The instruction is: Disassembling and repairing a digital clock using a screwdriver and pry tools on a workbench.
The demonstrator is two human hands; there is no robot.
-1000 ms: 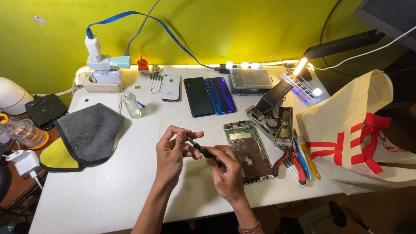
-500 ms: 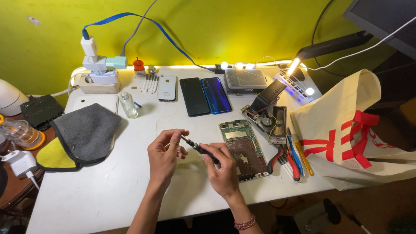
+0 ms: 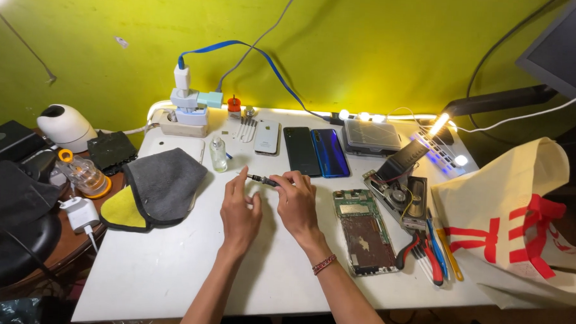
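Both of my hands meet over the middle of the white table (image 3: 169, 273). My right hand (image 3: 297, 204) grips a small black screwdriver (image 3: 264, 180) by its handle, held level and pointing left. My left hand (image 3: 240, 210) has its fingertips at the screwdriver's tip end. An opened phone with bare circuit board (image 3: 364, 230) lies just right of my right hand. Further back lie a white phone (image 3: 267, 137), a black phone (image 3: 301, 150) and a blue phone (image 3: 330, 152).
A grey and yellow cloth (image 3: 153, 189) lies left of my hands, a small clear bottle (image 3: 219, 154) behind them. A power strip with chargers (image 3: 186, 110) sits at the back left. Pliers and tools (image 3: 433, 247) and a cream bag (image 3: 522, 221) are on the right.
My hands have moved forward, away from me, with the screwdriver turned from slanting to level. The camera view has shifted closer to the table.
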